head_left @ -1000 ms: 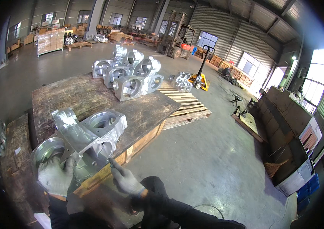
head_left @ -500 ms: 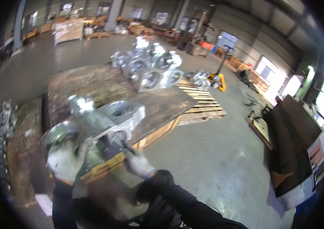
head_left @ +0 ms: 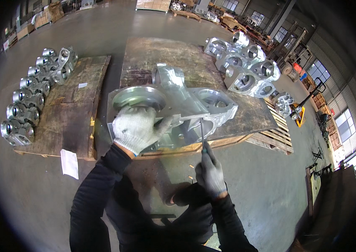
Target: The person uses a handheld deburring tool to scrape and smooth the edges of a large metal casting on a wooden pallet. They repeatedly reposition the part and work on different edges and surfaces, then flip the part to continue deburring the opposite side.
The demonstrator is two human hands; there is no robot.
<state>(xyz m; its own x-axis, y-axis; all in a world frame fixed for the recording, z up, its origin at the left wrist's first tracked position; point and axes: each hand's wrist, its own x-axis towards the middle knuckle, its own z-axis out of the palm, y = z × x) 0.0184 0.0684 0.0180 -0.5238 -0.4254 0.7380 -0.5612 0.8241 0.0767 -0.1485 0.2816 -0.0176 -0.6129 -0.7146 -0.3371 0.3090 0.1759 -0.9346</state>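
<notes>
A large silvery metal casting (head_left: 177,93) with round bores lies at the near edge of a worn wooden board. My left hand (head_left: 138,128), in a white knit glove, grips it at the big ring-shaped bore; the fingers curl over the rim and the thumb points right along a flange. My right hand (head_left: 211,170), also gloved, is closed round the dark handle of a slim file (head_left: 203,133). The file points up and away from me, its tip at the casting's near flange, beside an opening. Whether the tip touches metal I cannot tell.
The board (head_left: 157,54) also bears a group of similar castings (head_left: 245,63) at far right. On the left, another wooden platform (head_left: 75,117) holds a row of smaller castings (head_left: 27,105). A white sheet (head_left: 69,164) hangs near its front corner. A yellow pallet jack (head_left: 300,115) stands beyond a slatted pallet (head_left: 272,140).
My view has swung left and down, so the casting and both hands sit farther right in the picture. The left hand stays on the casting, and the right still holds the file against or near it.
</notes>
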